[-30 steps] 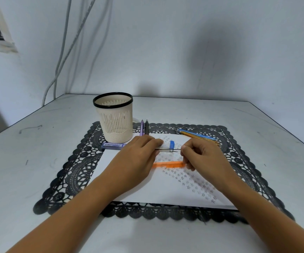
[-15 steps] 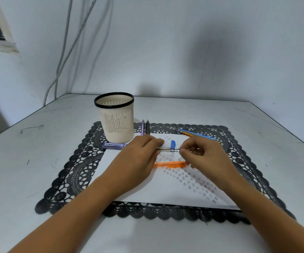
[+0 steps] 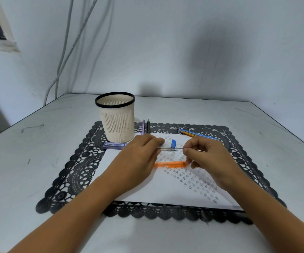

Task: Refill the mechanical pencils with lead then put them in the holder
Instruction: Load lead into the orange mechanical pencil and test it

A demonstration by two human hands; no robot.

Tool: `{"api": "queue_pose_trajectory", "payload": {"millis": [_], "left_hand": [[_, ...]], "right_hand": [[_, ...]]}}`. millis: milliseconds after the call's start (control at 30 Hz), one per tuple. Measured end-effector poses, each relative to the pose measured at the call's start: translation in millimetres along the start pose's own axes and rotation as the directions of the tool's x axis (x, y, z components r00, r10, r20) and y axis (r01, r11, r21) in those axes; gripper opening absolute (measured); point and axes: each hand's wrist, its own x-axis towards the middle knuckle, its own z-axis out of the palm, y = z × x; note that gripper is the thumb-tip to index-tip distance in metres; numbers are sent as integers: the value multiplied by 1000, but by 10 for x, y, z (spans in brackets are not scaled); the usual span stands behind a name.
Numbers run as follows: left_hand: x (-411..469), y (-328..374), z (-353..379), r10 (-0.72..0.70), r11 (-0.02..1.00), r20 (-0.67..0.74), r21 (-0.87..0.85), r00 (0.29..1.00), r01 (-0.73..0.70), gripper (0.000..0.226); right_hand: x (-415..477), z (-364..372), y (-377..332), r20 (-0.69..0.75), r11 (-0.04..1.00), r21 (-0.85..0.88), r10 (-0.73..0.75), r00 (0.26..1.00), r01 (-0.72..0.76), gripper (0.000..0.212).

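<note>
One lead [image 3: 179, 149] links tube [image 3: 168, 147] and right grip [image 3: 208, 157].

Your holder [image 3: 117, 123]: cream, black rim, vertical slot pattern.
Your mat [image 3: 78, 168]: black lace.
Your paper [image 3: 156, 189]: white, rows of small grey stars.
Your lead tube [image 3: 173, 144]: clear, blue cap.
Your nearest pencil [image 3: 169, 164]: orange.

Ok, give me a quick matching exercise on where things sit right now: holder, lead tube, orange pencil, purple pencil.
Things:
1 holder
2 lead tube
3 orange pencil
4 purple pencil

Places:
A lying on the paper
B held in the left hand
C upright on the mat
D beside the black pencil, behind the paper

Pairs: 1-C, 2-B, 3-A, 4-D
</note>
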Motion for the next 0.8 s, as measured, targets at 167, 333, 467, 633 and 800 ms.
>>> {"api": "queue_pose_trajectory", "payload": {"millis": [167,333,467,633,800], "left_hand": [[0,-13,13,-4,1000,5,-24,1000,4,36],[-1,-6,10,-9,999,7,-39,1000,9,37],[-2,-1,9,-9,999,5,-44,1000,9,37],[-5,-5,9,-13,998,-1,-57,1000,13,38],[-4,1,-3,-18,998,-2,-60,1000,18,39]], "right_hand": [[7,-10,3,6,999,36,14,1000,-15,11],[-3,-2,5,-4,1000,23,-6,1000,6,11],[-11,18,2,-34,995,-85,-62,998,59,13],[-21,27,6,-51,971,-214,-121,991,108,15],[-20,11,6,-53,973,-201,-126,991,113,13]]}}
